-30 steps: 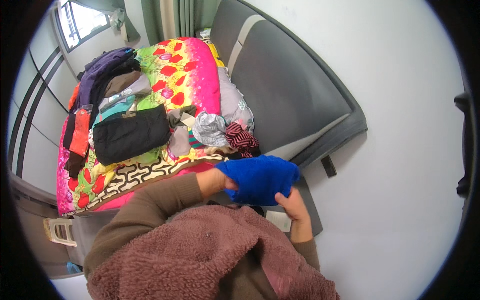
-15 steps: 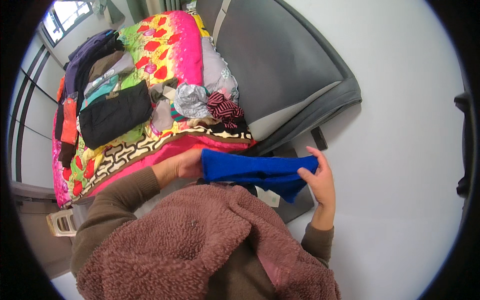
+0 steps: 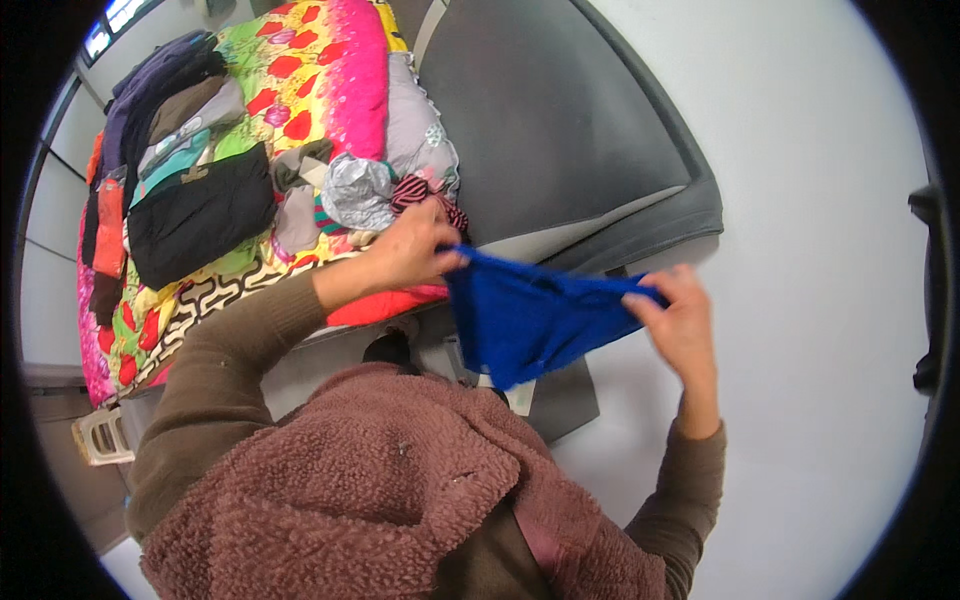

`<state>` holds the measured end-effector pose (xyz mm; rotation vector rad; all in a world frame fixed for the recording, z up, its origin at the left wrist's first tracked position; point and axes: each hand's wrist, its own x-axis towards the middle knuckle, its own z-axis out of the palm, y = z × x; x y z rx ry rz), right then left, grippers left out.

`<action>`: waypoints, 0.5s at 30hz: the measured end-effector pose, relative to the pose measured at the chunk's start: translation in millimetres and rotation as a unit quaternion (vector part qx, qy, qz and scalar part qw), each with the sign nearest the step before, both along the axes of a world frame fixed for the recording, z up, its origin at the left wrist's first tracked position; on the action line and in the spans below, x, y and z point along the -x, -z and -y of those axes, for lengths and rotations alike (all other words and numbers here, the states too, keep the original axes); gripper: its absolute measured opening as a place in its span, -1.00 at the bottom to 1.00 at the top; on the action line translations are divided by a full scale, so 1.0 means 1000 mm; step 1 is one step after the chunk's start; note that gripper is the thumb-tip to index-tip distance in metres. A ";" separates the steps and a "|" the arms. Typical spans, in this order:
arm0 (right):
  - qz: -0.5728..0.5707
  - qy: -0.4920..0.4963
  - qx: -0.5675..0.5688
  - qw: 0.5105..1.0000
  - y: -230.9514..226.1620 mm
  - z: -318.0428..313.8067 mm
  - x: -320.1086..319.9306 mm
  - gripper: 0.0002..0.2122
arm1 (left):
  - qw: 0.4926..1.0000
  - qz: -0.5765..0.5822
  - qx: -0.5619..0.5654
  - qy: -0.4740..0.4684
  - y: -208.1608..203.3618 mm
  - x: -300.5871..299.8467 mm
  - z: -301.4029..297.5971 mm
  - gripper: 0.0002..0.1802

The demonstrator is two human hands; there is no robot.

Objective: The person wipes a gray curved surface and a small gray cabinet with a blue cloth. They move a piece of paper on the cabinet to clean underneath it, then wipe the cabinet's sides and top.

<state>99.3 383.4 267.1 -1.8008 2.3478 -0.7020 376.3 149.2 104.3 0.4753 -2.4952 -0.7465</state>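
Compared with half a second ago, our left hand [image 3: 415, 245] is higher and farther forward, and our right hand [image 3: 680, 315] is a little farther right. Each is clamped on an upper corner of the blue cloth [image 3: 540, 310], which was a narrow band and now hangs broader between them, in the air in front of the headboard's [image 3: 560, 130] lower edge. Our left hand now covers part of the pink-and-black striped cloth [image 3: 412, 190], while the blue cloth partly hides a dark grey flat surface [image 3: 570, 400] and a pale sheet [image 3: 522, 397] on it. On the floral quilt [image 3: 270, 100] we see a folded black garment [image 3: 205, 215], a crumpled pale grey cloth [image 3: 358, 190] beside the striped one, an orange-red garment [image 3: 110, 235] and a dark purple garment [image 3: 135, 110]. A grey pillow [image 3: 415, 130] lies against the headboard; a cream stool [image 3: 100, 437] stands at lower left.
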 end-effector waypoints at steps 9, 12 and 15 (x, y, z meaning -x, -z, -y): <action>-0.254 -0.056 0.243 0.935 -0.090 0.243 0.074 -0.78 | 0.841 -0.469 -0.153 -0.221 -0.051 0.150 0.124 -0.45; -0.279 -0.005 0.160 0.947 -0.043 0.306 0.120 -0.68 | 0.921 -0.357 -0.047 -0.151 -0.012 0.200 0.118 -0.24; -0.348 0.070 -0.022 0.935 0.005 0.321 0.151 -0.75 | 0.970 -0.228 -0.039 -0.078 0.023 0.252 0.129 -0.23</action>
